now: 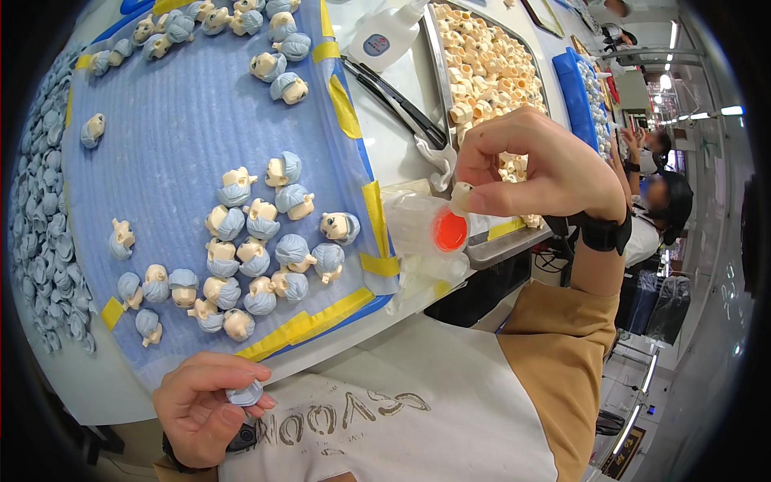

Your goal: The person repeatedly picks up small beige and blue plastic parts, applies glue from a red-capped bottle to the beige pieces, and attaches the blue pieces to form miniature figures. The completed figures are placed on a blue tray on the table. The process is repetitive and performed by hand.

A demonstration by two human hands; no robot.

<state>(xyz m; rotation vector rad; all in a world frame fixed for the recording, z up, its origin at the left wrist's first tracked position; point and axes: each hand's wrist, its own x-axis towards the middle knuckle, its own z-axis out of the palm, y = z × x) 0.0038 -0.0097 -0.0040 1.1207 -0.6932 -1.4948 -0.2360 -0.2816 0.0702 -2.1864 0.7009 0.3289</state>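
Near the table's front edge my left hand [205,410] is closed on a light blue hair piece [245,394], pinched between thumb and fingers. My right hand [538,169] pinches a small beige doll head part [461,198] between thumb and forefinger. It hovers at the mouth of a translucent plastic jar, where bright orange-red [450,230] shows; I cannot tell whether the part touches it. Left of the jar, a blue foam-covered board [177,185] carries several doll heads [261,217] with blue hair, grouped toward its front and along its far edge.
Loose blue hair pieces [48,217] are heaped at the far left. A metal tray [440,68] of beige head parts, a white bottle [391,40] and a black slim tool [393,100] lie beyond the jar. A blue bin [574,96] stands farther right; other people work beyond.
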